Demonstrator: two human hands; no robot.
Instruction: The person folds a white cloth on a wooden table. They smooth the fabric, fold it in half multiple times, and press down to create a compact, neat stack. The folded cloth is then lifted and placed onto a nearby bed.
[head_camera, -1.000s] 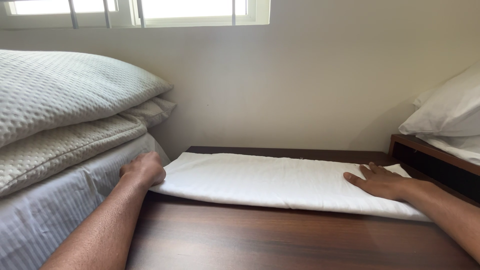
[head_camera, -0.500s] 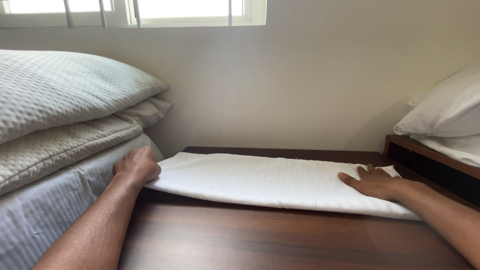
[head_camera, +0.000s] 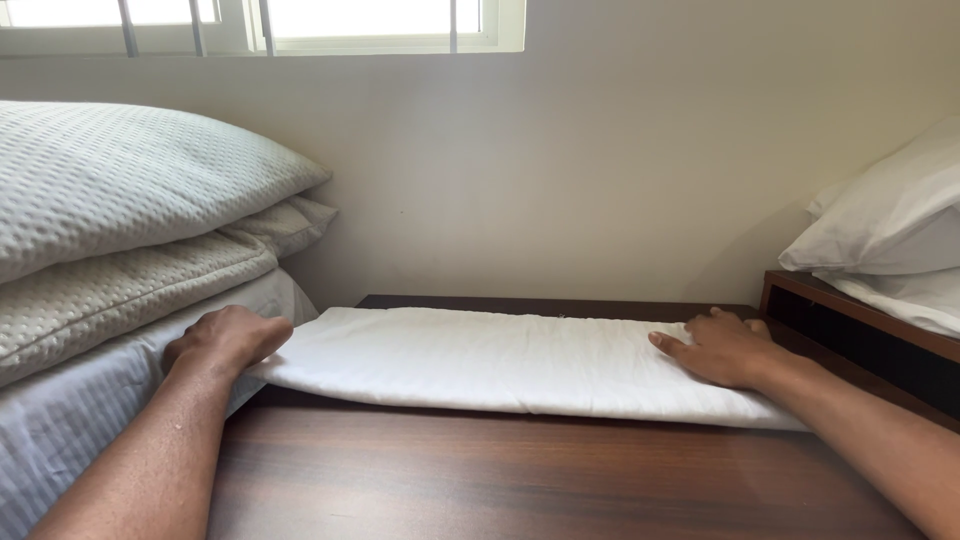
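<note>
We have a folded white cloth (head_camera: 500, 365) lying flat on the dark wooden table (head_camera: 520, 470), its long axis running straight across from our left to our right, so it spans the gap between the two beds. Our left hand (head_camera: 228, 338) sits at the cloth's left end, fingers curled over into a loose fist; it touches the edge there, but we cannot tell whether the fingers actually pinch the fabric or only press against it. Our right hand (head_camera: 722, 347) lies open and flat, palm down, on top of the cloth near its right end, holding nothing. Both hands are about equally far along, one at each end, with the cloth's middle well apart from either. The cloth looks like smooth, thin cotton, layered into a soft, slightly puffed strip with rounded folds along its near edge. The table is glossy with a reddish-brown grain. On the left, two waffle-textured grey pillows (head_camera: 130, 220) are stacked on a striped sheet (head_camera: 70, 430); on the right, smooth white pillows (head_camera: 890, 240) rest above a dark wooden frame (head_camera: 860, 325).
</note>
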